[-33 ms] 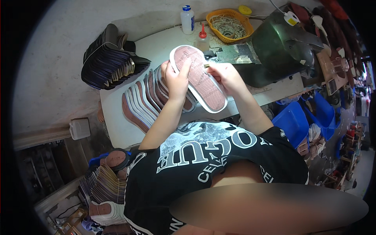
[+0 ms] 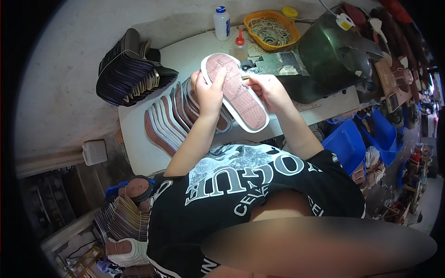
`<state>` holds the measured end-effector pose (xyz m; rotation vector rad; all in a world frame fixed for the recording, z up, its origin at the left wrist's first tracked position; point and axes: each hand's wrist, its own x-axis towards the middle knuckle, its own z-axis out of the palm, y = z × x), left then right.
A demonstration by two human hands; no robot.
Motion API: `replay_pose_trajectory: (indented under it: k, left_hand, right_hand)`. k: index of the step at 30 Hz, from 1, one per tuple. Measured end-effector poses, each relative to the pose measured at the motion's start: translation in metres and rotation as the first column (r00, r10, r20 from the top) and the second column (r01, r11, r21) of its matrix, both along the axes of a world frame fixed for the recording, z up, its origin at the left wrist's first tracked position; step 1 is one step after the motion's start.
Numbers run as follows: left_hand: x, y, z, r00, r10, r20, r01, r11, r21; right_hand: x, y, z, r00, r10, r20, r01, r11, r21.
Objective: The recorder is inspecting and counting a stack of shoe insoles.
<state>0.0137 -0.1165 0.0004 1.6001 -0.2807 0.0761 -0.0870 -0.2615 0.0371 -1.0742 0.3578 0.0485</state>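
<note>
Pink sole (image 2: 248, 106) between 2 closed hands (image 2: 210, 96)

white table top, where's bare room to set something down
Two patches of the white table top: between the bundled black soles and the blue-capped white plastic bottle, and a strip left of the fanned pinkish-brown soles. It's crowded on the right, around the orange plastic basket and dark green rounded machine.

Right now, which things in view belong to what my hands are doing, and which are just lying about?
In use:
pink-and-white sole, in your left hand
small brass-coloured piece, pinched in your right hand at the sole's edge
row of soles nearby, probably

Apparently lying about:
blue-capped bottle
red-topped bottle
orange basket of cords
blue bin
</note>
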Motion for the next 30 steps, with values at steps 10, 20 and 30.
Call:
replay_pose_trajectory:
  k: [10, 20, 30]
  left_hand:
    - [0.039, -0.023, -0.015, 0.933, -0.273, -0.235, 0.207, 0.940, -0.270]
    - [0.052, -0.026, 0.032, 0.854, -0.431, -0.291, 0.330, 0.882, -0.337]
    - [0.126, -0.021, 0.067, 0.575, -0.749, 0.330, 0.256, 0.548, 0.797]
  right_hand:
    - [-0.040, 0.000, 0.003, 0.982, 0.188, 0.029, -0.189, 0.948, 0.256]
    - [-0.021, 0.038, -0.005, 0.991, -0.101, 0.089, 0.080, 0.973, 0.215]
    - [0.010, 0.050, -0.003, 0.969, -0.239, 0.058, 0.220, 0.948, 0.229]
